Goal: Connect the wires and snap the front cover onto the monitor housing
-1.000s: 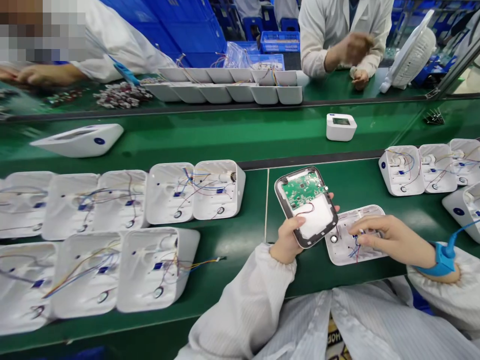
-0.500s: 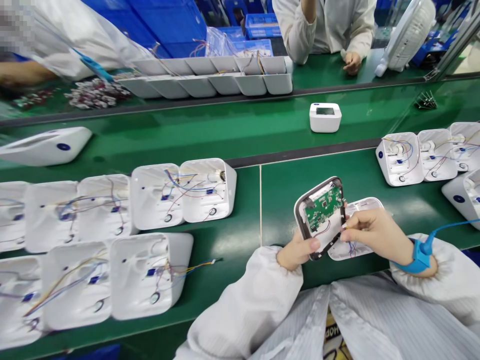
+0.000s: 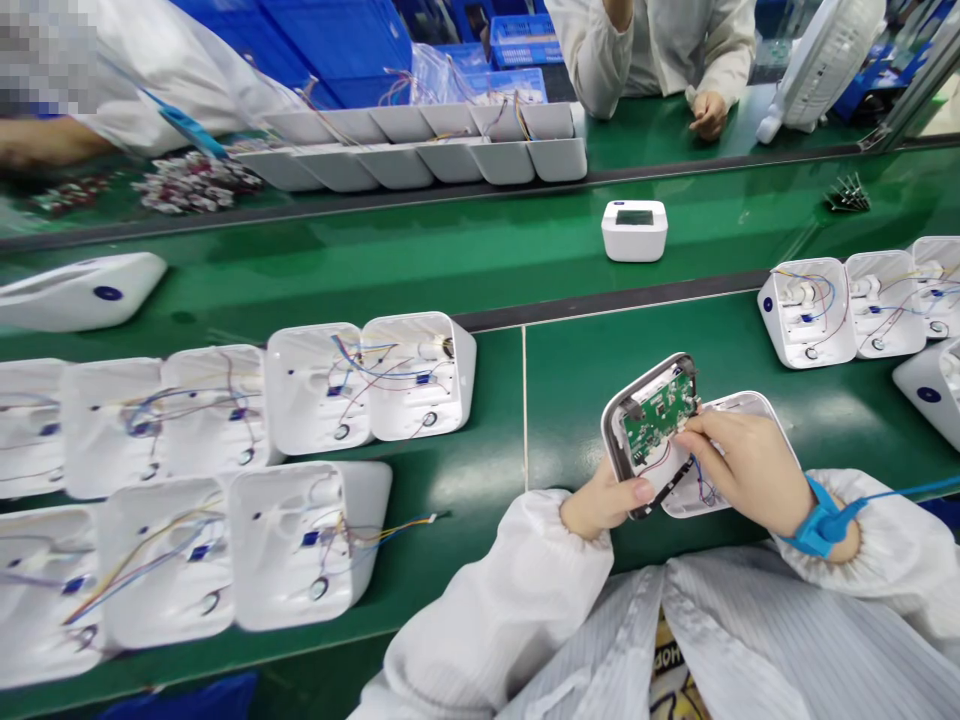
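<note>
My left hand point(image 3: 598, 502) grips the lower edge of a white cover with a dark rim point(image 3: 616, 452), held tilted above the bench. A green circuit board point(image 3: 660, 415) sits inside this cover, facing up. At the board's right edge, my right hand point(image 3: 750, 462) pinches a small wire connector, mostly hidden by the thumb and fingers. Below the right hand lies a white housing point(image 3: 684, 502), open side up, with thin coloured wires point(image 3: 703, 487) rising toward the fingers. A blue wrist strap point(image 3: 823, 520) circles my right wrist.
Open white housings with loose wires stand in rows at left point(image 3: 304, 545) and right point(image 3: 814, 310). Beyond the bench seam, a closed white device point(image 3: 634, 232) sits on a green belt point(image 3: 450, 250). Across it are co-workers' sleeves, a row of housings point(image 3: 480, 160) and a fan point(image 3: 825, 65).
My right hand has brought its pinch up and inward onto the board's edge. The cover is turned slightly. The devices on the belt have shifted left, and the view has moved a little.
</note>
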A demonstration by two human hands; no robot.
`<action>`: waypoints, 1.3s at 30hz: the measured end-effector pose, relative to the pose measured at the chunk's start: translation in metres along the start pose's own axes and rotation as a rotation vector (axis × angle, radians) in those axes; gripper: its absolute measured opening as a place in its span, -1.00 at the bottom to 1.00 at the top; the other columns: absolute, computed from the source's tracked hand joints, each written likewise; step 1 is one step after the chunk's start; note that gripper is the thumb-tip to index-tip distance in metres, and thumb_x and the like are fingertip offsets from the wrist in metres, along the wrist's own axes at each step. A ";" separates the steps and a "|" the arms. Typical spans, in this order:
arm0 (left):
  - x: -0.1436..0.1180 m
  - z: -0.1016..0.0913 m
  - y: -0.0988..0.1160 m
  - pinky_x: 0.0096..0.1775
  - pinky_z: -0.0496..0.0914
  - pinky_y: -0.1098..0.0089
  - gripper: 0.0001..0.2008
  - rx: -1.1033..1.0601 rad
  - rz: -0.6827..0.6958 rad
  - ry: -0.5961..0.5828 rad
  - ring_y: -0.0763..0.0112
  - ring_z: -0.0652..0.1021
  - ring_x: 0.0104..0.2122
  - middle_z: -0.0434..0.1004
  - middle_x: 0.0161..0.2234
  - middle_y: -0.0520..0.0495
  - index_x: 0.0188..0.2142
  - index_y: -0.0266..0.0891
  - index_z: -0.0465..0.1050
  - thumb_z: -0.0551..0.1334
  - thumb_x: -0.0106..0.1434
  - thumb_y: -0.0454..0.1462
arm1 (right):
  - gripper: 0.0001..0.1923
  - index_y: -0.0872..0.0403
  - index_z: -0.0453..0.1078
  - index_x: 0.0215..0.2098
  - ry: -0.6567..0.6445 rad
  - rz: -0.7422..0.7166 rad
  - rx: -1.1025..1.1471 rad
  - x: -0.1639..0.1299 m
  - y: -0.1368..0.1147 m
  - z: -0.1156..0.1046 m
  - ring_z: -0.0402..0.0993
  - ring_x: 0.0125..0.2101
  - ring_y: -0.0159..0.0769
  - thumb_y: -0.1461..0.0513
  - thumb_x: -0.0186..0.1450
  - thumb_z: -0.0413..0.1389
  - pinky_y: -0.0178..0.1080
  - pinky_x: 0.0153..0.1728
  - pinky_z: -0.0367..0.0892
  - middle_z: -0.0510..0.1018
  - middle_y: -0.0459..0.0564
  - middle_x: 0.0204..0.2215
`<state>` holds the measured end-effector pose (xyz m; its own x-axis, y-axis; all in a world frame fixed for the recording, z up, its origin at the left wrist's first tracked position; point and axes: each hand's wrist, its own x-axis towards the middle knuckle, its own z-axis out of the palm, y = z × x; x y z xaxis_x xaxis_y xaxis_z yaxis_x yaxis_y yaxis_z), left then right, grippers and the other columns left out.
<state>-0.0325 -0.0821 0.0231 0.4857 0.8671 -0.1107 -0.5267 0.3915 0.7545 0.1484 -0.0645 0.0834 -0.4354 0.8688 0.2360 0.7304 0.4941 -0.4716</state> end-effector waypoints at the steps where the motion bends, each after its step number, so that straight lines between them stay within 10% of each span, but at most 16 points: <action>1: 0.000 0.000 0.000 0.25 0.21 0.00 -0.25 -0.006 0.002 0.000 -0.13 0.38 0.20 0.54 0.06 -0.24 0.06 -0.27 0.50 0.47 -0.07 0.06 | -0.65 0.11 0.45 -0.34 0.013 -0.001 -0.017 0.000 0.000 0.001 0.53 -0.43 -0.25 0.14 0.49 -0.06 -0.26 -0.36 0.24 0.59 0.00 -0.44; 16: -0.003 0.005 0.002 0.24 0.22 -0.01 -0.24 -0.076 -0.074 0.056 -0.15 0.41 0.18 0.54 0.06 -0.27 0.07 -0.27 0.47 0.48 -0.08 0.03 | -0.74 0.08 0.37 -0.38 0.156 -0.034 -0.171 0.000 -0.004 0.005 0.47 -0.49 -0.29 0.17 0.46 0.01 -0.23 -0.41 0.25 0.54 -0.06 -0.49; 20: -0.005 0.000 0.005 0.20 0.27 -0.02 -0.29 -0.112 -0.107 0.050 -0.17 0.47 0.12 0.57 0.01 -0.27 0.03 -0.29 0.50 0.47 -0.09 0.00 | -0.64 0.09 0.37 -0.07 0.309 -0.126 -0.141 0.011 0.010 -0.007 0.51 -0.08 -0.06 0.00 0.35 0.16 -0.08 -0.12 0.41 0.56 0.15 -0.10; 24: -0.004 -0.003 0.001 0.18 0.30 -0.03 -0.26 -0.144 -0.149 0.010 -0.19 0.51 0.08 0.59 -0.01 -0.29 -0.01 -0.30 0.52 0.49 -0.16 0.02 | -0.38 0.08 0.10 0.29 0.134 -0.290 0.008 0.023 0.019 -0.021 0.23 0.26 0.00 0.02 0.38 0.12 0.09 0.18 0.29 0.33 0.22 0.23; 35: 0.005 -0.001 -0.001 0.18 0.33 0.05 -0.16 -0.135 -0.043 -0.020 -0.13 0.45 0.15 0.52 0.08 -0.28 -0.03 -0.26 0.54 0.38 -0.15 0.29 | -0.54 0.04 0.21 0.14 0.250 -0.265 0.042 0.019 0.017 -0.012 0.36 0.17 -0.01 0.10 0.35 0.19 0.07 0.08 0.37 0.43 0.20 0.15; 39: 0.008 -0.006 -0.009 0.10 0.40 0.06 -0.07 -0.107 -0.064 0.048 -0.14 0.46 0.13 0.54 0.03 -0.35 -0.06 -0.35 0.53 0.24 -0.10 0.39 | -0.83 0.05 0.45 -0.16 0.206 -0.317 -0.092 0.013 -0.006 -0.008 0.53 -0.23 -0.14 0.13 0.40 0.12 -0.12 -0.23 0.41 0.58 0.05 -0.27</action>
<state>-0.0285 -0.0769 0.0114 0.4880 0.8520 -0.1894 -0.5682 0.4748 0.6721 0.1428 -0.0557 0.0963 -0.5389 0.6561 0.5283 0.6249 0.7319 -0.2716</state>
